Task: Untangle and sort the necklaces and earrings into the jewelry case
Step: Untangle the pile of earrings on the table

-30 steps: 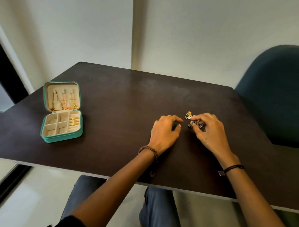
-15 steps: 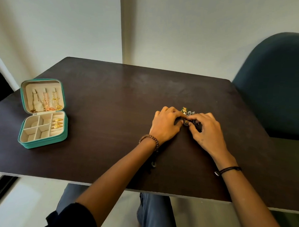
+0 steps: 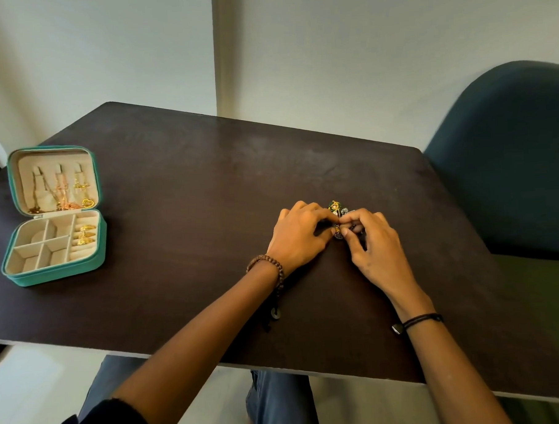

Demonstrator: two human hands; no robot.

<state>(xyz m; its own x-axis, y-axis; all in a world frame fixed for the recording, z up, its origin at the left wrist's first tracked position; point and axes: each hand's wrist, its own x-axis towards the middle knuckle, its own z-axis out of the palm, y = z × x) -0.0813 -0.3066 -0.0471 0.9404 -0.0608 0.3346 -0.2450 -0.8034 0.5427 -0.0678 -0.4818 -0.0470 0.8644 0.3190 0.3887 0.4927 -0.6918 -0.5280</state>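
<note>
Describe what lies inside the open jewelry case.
Necklaces hang in the lid; gold earrings sit in the base's right-hand slots. The near wall hides part of the front compartments.

A dark brown, matte rectangular counter [image 3: 190, 183] fills the middle of the view, its pale front edge nearest the viewer. Behind it rises a plain off-white wall [image 3: 376, 47], split by a cream vertical corner strip [image 3: 221, 54]. At the right, close against the counter's side, stands a deep teal upholstered chair [image 3: 510, 169] with a rounded back. Below the front edge show blue denim trouser legs [image 3: 280, 404] over a pale floor [image 3: 39, 398]. Two wristbands are visible – a brown wooden bead bracelet [image 3: 267, 265] on the left wrist, a thin black cord bracelet [image 3: 420, 319] on the right.
</note>
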